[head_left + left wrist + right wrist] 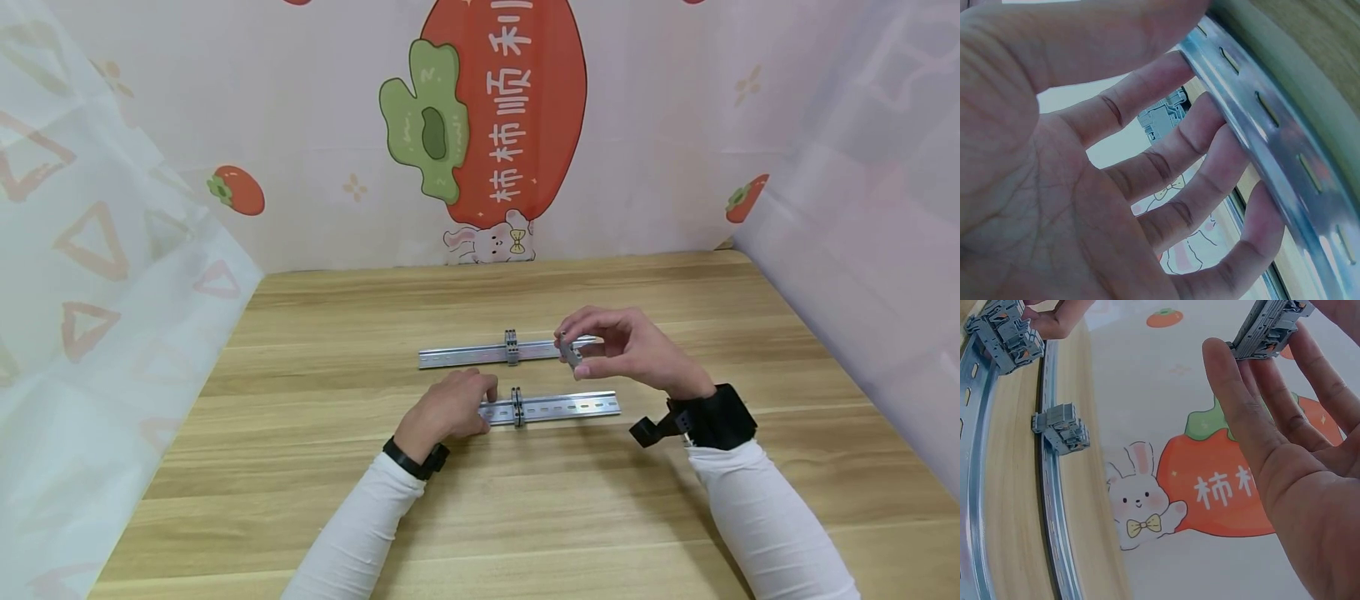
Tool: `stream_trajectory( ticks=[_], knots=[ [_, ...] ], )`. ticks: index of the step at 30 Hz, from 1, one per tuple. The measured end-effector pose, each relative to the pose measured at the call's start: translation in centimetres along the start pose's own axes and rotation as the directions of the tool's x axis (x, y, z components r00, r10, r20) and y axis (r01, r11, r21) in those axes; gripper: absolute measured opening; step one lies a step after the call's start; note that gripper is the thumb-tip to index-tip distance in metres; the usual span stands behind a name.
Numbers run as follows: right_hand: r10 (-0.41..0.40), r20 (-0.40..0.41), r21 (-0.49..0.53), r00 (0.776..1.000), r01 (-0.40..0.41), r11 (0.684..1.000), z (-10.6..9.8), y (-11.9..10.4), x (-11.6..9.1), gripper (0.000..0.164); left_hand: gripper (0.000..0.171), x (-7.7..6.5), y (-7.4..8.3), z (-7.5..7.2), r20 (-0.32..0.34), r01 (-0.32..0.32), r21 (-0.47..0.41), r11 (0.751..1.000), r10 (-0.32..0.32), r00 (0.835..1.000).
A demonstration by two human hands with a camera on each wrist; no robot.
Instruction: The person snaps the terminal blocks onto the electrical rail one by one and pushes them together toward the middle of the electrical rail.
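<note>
My left hand [448,408] grips the near metal DIN rail [573,406] by its left part. In the left wrist view, the thumb and fingertips meet the slotted rail [1266,115] along its edges. Grey terminal blocks [517,407] sit clipped near the middle of that rail, just right of the left hand. Raised above the right end of the far DIN rail [465,357], my right hand [630,346] pinches a slim grey terminal block [570,350] between thumb and fingers. The right wrist view shows this block [1269,331] tilted at the fingertips.
More terminal blocks [512,347] are clipped side by side on the far rail, which lies behind the near one. Both rails run left to right across the wooden table [337,333]. A printed cloth [315,125] hangs behind the table and along both sides.
</note>
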State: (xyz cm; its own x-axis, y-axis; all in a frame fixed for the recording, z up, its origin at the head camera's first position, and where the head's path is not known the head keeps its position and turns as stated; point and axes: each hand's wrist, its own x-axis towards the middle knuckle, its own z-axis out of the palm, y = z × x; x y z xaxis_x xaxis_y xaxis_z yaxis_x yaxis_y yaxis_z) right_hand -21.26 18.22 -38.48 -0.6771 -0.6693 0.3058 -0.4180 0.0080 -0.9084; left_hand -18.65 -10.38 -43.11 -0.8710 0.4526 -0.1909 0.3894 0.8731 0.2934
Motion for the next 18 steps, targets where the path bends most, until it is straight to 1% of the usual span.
stream_trajectory(
  ticks=[7,18],
  knots=[
    [0.005,0.001,0.008,1.000,-0.005,1.000,-0.01,-0.01,0.04,0.033,0.034,0.00,0.03,-0.03,-0.002,0.001,-0.005,1.000,-0.001,1.000],
    [0.002,0.028,0.031,1.000,-0.003,1.000,-0.06,0.11,0.09,0.032,0.035,-0.01,0.02,-0.08,-0.001,0.000,-0.006,1.000,0.000,1.000]
  ],
)
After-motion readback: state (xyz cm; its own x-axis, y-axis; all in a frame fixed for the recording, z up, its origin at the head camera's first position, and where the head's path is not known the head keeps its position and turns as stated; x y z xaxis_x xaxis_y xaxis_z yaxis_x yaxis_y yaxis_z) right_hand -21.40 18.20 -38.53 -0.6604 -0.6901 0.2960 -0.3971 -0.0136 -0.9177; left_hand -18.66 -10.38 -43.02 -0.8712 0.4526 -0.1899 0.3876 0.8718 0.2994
